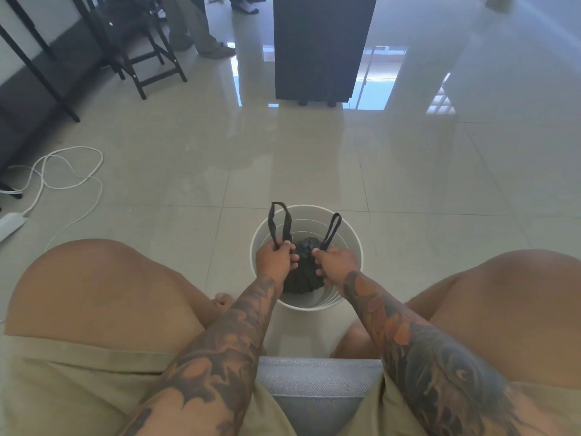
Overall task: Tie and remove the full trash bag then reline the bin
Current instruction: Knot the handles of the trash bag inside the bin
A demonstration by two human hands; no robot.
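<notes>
A white round bin [352,247] stands on the tiled floor between my knees. Inside it sits a black trash bag [303,272], gathered at the top. My left hand [275,261] grips the bag's left handle loop [279,221], which stands up over the bin's far rim. My right hand [336,265] grips the right handle loop [333,228], also pointing up and away. Both hands hover over the bin's mouth, close together, with the bag's bunched neck between them.
I sit on a grey cushioned seat [317,382]. A white power strip [11,223] and cable [63,171] lie on the floor at left. A dark cabinet [320,48] stands ahead, black chairs [141,58] at far left, and a person's legs [201,33] beyond.
</notes>
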